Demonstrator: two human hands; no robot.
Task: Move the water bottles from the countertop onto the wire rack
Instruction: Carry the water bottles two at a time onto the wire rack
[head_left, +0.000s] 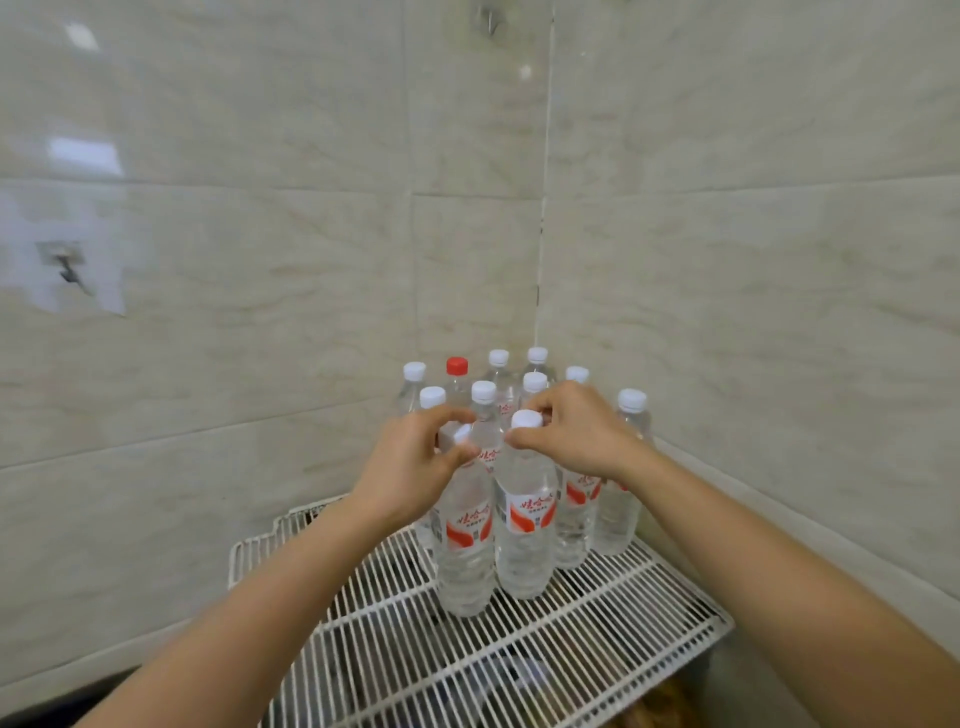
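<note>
White-coated wire rack (597, 644), flat grid of parallel bars, set in the corner of two pale marbled tile walls (260, 364). All places below are given relative to this rack.

Clear plastic water bottles with white screw caps and red-and-white labels (621, 499): a cluster standing upright on the rack's rear part, packed close against the corner. Roughly a dozen; exact count uncertain, as hands cover some.

Clear plastic bottle with a red cap (456, 366): one, in the back row of the cluster, left of centre.

Front-left bottle (466, 551): upright on the rack, foremost of the cluster. Left hand (410, 467) over its top, fingers curled closed around neck and cap.

Front-right bottle (525, 525): upright on the rack, just beside the front-left bottle, touching or nearly so. Right hand (574, 434) at its white cap, fingers pinched closed on the cap.

Front half of the rack: bare bars; dim, unclear shapes show beneath them.
</note>
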